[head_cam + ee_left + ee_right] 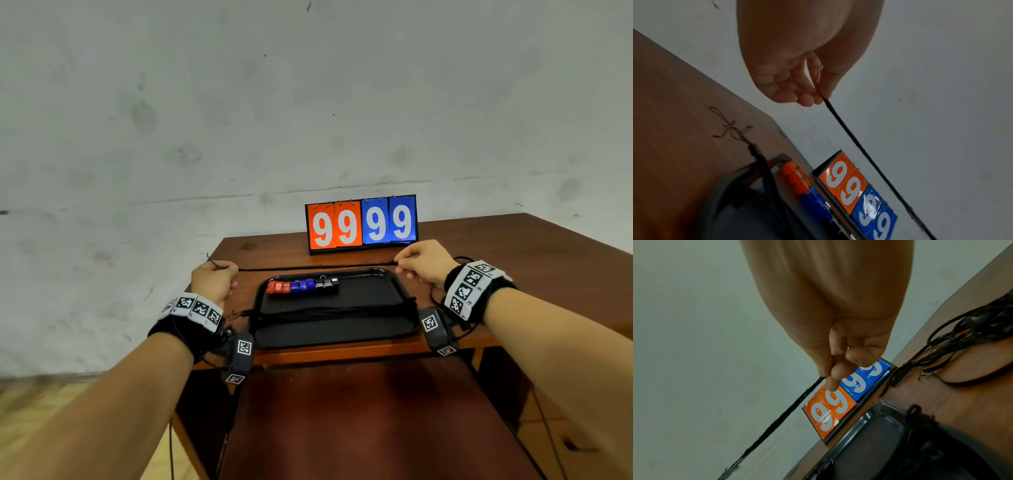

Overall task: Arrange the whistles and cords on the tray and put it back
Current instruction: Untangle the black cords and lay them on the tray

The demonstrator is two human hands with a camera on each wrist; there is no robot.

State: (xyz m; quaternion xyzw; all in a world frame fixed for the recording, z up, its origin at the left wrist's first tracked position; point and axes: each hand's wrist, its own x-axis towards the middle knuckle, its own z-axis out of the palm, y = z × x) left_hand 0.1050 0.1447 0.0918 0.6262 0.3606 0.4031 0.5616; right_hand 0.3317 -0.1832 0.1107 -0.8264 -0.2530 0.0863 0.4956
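Both forearms are reaching in from the bottom of the head view, each wearing a black wrist strap with checkered marker tags. Past them, the left hand [215,278] is pinching one end of a black cord [317,267], thumb and fingers closed down on it, and the right hand [424,261] is doing the same at the other end. So the cord is getting held out straight between the two hands, hanging in the air just above the far edge of the tray [397,284].

The black tray is sitting on the brown wooden table [513,246], close to the near edge. Along its far side the whistles [303,285] are lining up in a row, touching each other: red ones on the left, blue in the middle, black on the right. A bundle of more cords [337,311] is lying across the middle of the tray, ends poking past both sides.

Over on the right, the right wrist view is showing a loose pile of cords [962,344] lying on the table beside the tray. Behind the tray a flip scoreboard [362,224] is standing, showing 99 in orange and 99 in blue.
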